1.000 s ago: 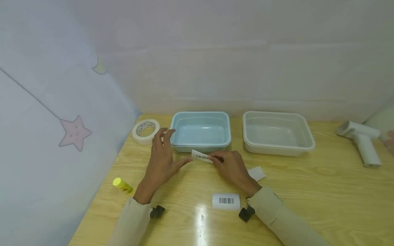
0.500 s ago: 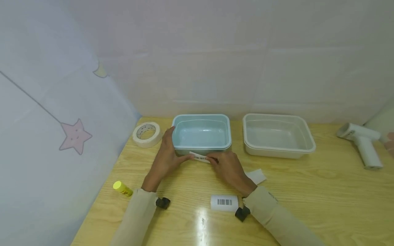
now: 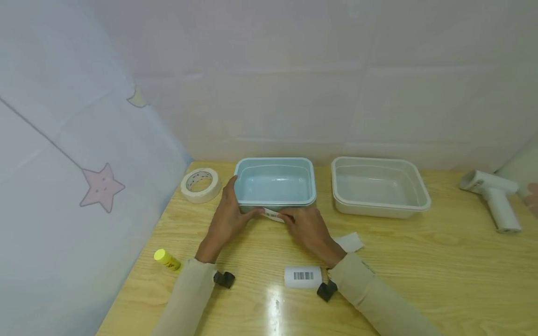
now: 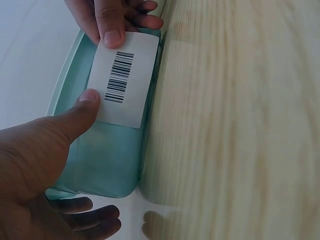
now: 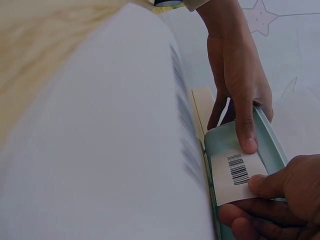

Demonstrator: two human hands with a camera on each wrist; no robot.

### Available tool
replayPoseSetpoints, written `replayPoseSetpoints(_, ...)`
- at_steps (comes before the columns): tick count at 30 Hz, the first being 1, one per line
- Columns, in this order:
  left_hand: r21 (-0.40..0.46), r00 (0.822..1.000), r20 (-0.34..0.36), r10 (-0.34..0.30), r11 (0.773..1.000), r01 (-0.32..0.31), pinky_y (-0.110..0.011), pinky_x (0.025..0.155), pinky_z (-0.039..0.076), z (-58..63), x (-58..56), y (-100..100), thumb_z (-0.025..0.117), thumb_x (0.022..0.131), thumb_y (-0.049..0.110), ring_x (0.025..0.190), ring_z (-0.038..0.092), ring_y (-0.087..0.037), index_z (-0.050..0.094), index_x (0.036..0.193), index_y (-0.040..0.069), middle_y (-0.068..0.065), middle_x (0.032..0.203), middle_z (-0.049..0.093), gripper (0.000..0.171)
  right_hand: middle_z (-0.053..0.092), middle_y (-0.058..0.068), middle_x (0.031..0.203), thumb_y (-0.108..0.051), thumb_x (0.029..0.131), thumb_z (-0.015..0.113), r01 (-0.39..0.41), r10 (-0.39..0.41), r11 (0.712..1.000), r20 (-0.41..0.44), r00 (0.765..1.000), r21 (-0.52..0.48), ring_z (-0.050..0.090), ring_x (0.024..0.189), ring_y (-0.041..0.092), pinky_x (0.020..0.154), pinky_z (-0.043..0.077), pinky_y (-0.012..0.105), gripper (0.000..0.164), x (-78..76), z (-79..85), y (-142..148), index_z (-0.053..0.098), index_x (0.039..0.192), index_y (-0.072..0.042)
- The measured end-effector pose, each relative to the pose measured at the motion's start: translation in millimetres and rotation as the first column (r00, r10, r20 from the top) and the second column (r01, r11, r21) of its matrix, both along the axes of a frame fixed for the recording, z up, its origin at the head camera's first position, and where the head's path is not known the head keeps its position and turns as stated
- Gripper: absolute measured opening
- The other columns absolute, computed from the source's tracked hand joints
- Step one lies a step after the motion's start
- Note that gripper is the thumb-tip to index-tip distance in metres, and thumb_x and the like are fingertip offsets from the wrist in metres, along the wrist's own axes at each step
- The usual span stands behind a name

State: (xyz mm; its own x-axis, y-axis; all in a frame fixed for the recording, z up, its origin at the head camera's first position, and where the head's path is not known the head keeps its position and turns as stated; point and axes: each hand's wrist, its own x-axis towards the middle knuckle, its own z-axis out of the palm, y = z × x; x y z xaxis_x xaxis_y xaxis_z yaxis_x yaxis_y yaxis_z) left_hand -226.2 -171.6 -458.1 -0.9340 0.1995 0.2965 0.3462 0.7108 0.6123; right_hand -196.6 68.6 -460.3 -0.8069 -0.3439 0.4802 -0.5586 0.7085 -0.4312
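A white barcode label (image 4: 120, 75) lies against the front wall of a light blue plastic container (image 3: 277, 182). My left hand (image 3: 227, 219) holds the container's left end, its thumb pressing the label's left part and its fingers reaching round the corner. At the label's right end my right hand (image 3: 307, 228) pinches it, thumb on the printed face and fingers curled by its edge. In the right wrist view both thumbs touch the label (image 5: 237, 175). The left index finger is partly hidden behind the container in the left wrist view.
A roll of barcode labels (image 3: 302, 276) lies near the right wrist, with a white paper piece (image 3: 350, 242) behind that forearm. A masking tape roll (image 3: 201, 185) and yellow glue stick (image 3: 167, 259) stand left. Rightward are a white container (image 3: 380, 186) and a barcode scanner (image 3: 493, 198).
My left hand has closed in from spread fingers onto the container's left end, its thumb coming onto the label. The right hand has brought the label up against the front wall.
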Motion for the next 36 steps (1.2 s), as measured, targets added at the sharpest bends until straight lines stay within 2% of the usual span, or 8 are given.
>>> replayPoseSetpoints(3, 0.002, 1.0, -0.027, 0.005, 1.0, -0.005, -0.054, 0.111, 0.035, -0.6, -0.5, 1, 0.087, 0.078, 0.038, 0.139, 0.035, -0.041, 0.004, 0.16, 0.009, -0.025, 0.151, 0.032, 0.121, 0.072, -0.004, 0.088, -0.022, 0.094, 0.073, 0.004, -0.004, 1.0, 0.009, 1.0, 0.005, 0.055, 0.069, 0.007, 0.062, 0.048, 0.027, 0.012, -0.4, -1.5, 0, 0.081, 0.101, -0.015)
replayPoseSetpoints(11, -0.094, 0.992, 0.026, 0.125, 0.988, -0.122, -0.056, 0.102, 0.043, 1.9, 2.3, 2, 0.081, 0.081, 0.051, 0.135, 0.041, -0.042, 0.006, 0.161, 0.01, -0.028, 0.151, 0.033, 0.117, 0.064, -0.008, 0.073, -0.023, 0.098, 0.068, 0.021, -0.02, 1.0, 0.07, 0.997, -0.01, 0.05, 0.058, 0.004, 0.052, 0.043, 0.023, 0.014, 1.1, -0.9, -1, 0.079, 0.1, -0.014)
replayPoseSetpoints(15, -0.11, 0.992, 0.003, 0.126, 0.986, -0.125, -0.055, 0.102, 0.044, 0.5, 0.9, 1, 0.081, 0.081, 0.05, 0.133, 0.044, -0.041, 0.009, 0.16, 0.01, -0.026, 0.148, 0.038, 0.115, 0.057, -0.01, 0.067, -0.024, 0.101, 0.065, 0.052, -0.049, 0.999, 0.15, 0.987, -0.013, 0.048, 0.054, 0.004, 0.048, 0.041, 0.023, 0.015, 4.2, 0.1, 0, 0.076, 0.102, -0.014)
replayPoseSetpoints(17, -0.11, 0.992, -0.006, 0.126, 0.986, -0.126, -0.055, 0.102, 0.044, 0.0, 0.5, 1, 0.082, 0.08, 0.049, 0.132, 0.045, -0.04, 0.01, 0.16, 0.009, -0.025, 0.147, 0.04, 0.115, 0.06, -0.009, 0.072, -0.024, 0.101, 0.064, 0.06, -0.055, 0.998, 0.169, 0.984, -0.022, 0.05, 0.056, 0.004, 0.05, 0.043, 0.023, 0.015, 5.3, 0.6, 1, 0.075, 0.104, -0.013)
replayPoseSetpoints(26, -0.113, 0.99, -0.024, 0.142, 0.983, -0.144, -0.056, 0.096, 0.047, -2.6, 0.1, 2, 0.083, 0.079, 0.05, 0.127, 0.049, -0.04, 0.016, 0.159, 0.009, -0.023, 0.142, 0.046, 0.113, 0.074, 0.0, 0.09, -0.02, 0.101, 0.062, 0.069, -0.057, 0.996, 0.185, 0.981, -0.056, 0.068, 0.08, 0.009, 0.067, 0.056, 0.029, 0.019, 13.7, 5.7, 13, 0.074, 0.111, -0.008)
replayPoseSetpoints(29, -0.111, 0.989, -0.033, 0.143, 0.983, -0.146, -0.055, 0.096, 0.048, -3.3, -0.2, 2, 0.084, 0.079, 0.05, 0.127, 0.049, -0.039, 0.017, 0.159, 0.009, -0.022, 0.142, 0.046, 0.112, 0.072, 0.0, 0.086, -0.02, 0.103, 0.058, 0.079, -0.068, 0.996, 0.189, 0.98, -0.049, 0.065, 0.072, 0.007, 0.062, 0.054, 0.027, 0.02, 15.5, 8.0, 16, 0.072, 0.11, -0.007)
replayPoseSetpoints(33, -0.116, 0.989, -0.039, 0.144, 0.982, -0.148, -0.055, 0.095, 0.048, -4.5, -0.5, 2, 0.083, 0.079, 0.05, 0.127, 0.048, -0.038, 0.016, 0.159, 0.01, -0.021, 0.143, 0.045, 0.112, 0.065, -0.006, 0.078, -0.019, 0.103, 0.057, 0.037, -0.036, 0.999, 0.176, 0.984, -0.003, 0.056, 0.062, 0.004, 0.057, 0.05, 0.025, 0.017, 14.5, 6.2, 17, 0.072, 0.105, -0.01)
replayPoseSetpoints(36, -0.121, 0.988, -0.042, 0.148, 0.981, -0.152, -0.055, 0.095, 0.048, -4.8, -0.5, 2, 0.083, 0.079, 0.051, 0.128, 0.048, -0.039, 0.016, 0.159, 0.01, -0.022, 0.143, 0.045, 0.112, 0.067, -0.007, 0.086, -0.02, 0.103, 0.059, -0.026, 0.019, 0.999, 0.18, 0.983, 0.039, 0.058, 0.07, 0.004, 0.064, 0.052, 0.027, 0.017, 12.9, 3.3, 16, 0.074, 0.105, -0.013)
